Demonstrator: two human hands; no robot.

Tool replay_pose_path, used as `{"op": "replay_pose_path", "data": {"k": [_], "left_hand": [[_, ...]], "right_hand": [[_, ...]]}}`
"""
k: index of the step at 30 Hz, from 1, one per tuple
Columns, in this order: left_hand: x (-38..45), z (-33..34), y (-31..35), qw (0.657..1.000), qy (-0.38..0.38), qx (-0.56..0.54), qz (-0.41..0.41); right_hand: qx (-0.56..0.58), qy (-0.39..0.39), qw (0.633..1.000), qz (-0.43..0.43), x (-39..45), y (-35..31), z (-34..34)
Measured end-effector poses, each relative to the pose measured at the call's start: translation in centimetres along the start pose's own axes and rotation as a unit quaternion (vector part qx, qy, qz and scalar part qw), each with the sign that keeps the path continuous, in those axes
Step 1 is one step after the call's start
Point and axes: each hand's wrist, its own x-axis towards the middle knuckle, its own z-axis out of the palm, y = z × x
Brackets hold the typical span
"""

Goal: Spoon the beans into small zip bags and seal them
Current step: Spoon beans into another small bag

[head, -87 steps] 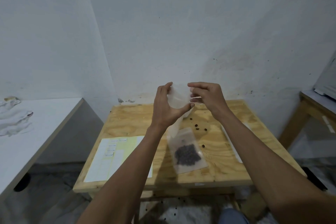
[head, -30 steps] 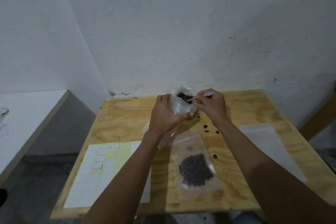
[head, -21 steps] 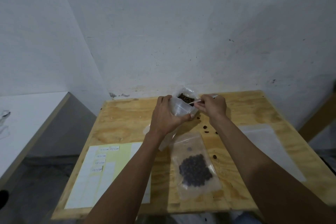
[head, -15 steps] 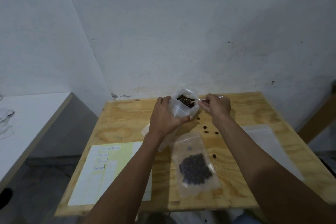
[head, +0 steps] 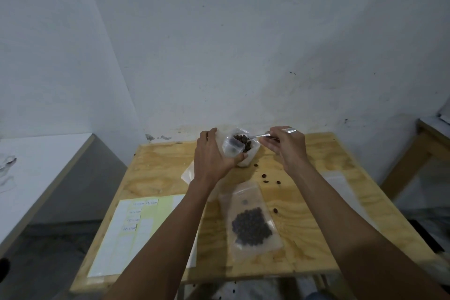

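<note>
My left hand [head: 211,158] holds a small clear zip bag [head: 232,147] open, right beside a clear tub of dark beans [head: 248,151] at the far side of the wooden table [head: 155,175]. My right hand [head: 286,145] pinches a metal spoon [head: 258,136] whose bowl is in the tub among the beans. A filled zip bag of beans [head: 252,225] lies flat on the table nearer to me. A few loose beans [head: 265,175] lie on the wood between the tub and that bag.
A sheet of labels [head: 136,229] lies at the table's left front. Clear plastic [head: 341,185] lies flat at the right side. A white counter [head: 36,173] stands to the left, another wooden table [head: 431,139] to the right. The wall is close behind the tub.
My hands came down from chest height with the empty bag to the tub. My right hand took the spoon and has drawn slightly right while the spoon's bowl stays in the beans.
</note>
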Motion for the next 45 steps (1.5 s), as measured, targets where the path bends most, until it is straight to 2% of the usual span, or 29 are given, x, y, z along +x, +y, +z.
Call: {"op": "replay_pose_path", "data": {"k": [8, 13, 16, 21, 26, 29, 37, 41, 45], "left_hand": [[-0.1, -0.3, 0.1, 0.998, 0.038, 0.017, 0.044], [-0.1, 0.0, -0.6, 0.998, 0.040, 0.026, 0.049], [-0.1, 0.3, -1.1, 0.998, 0.037, 0.030, 0.048], [0.3, 1.0, -1.5, 0.999, 0.002, 0.026, 0.036], [0.5, 1.8, -1.5, 0.999, -0.043, -0.012, 0.028], [0.7, 2.2, -1.7, 0.998, -0.046, -0.027, 0.027], [0.7, 2.7, -1.6, 0.997, -0.058, -0.055, 0.016], [0.6, 2.9, -1.2, 0.996, -0.062, -0.057, 0.019], [0.6, 3.1, -1.4, 0.996, -0.061, -0.058, 0.019]], "right_hand": [[0.048, -0.043, 0.996, -0.055, -1.1, 0.1, -0.9], [0.070, 0.039, 0.996, -0.049, -0.2, 0.7, -0.5], [-0.021, 0.088, 0.993, -0.070, 1.0, 2.0, -0.3], [-0.153, 0.107, 0.975, -0.120, 2.5, 4.0, 0.2], [-0.252, 0.066, 0.954, -0.148, 2.9, 5.3, 0.5], [-0.259, 0.026, 0.957, -0.128, 2.9, 6.0, 0.5], [-0.266, -0.017, 0.962, -0.059, 3.6, 5.4, 0.9], [-0.291, -0.004, 0.954, -0.064, 3.8, 5.9, 1.9], [-0.254, 0.004, 0.967, -0.032, 3.8, 5.9, 1.9]]}}
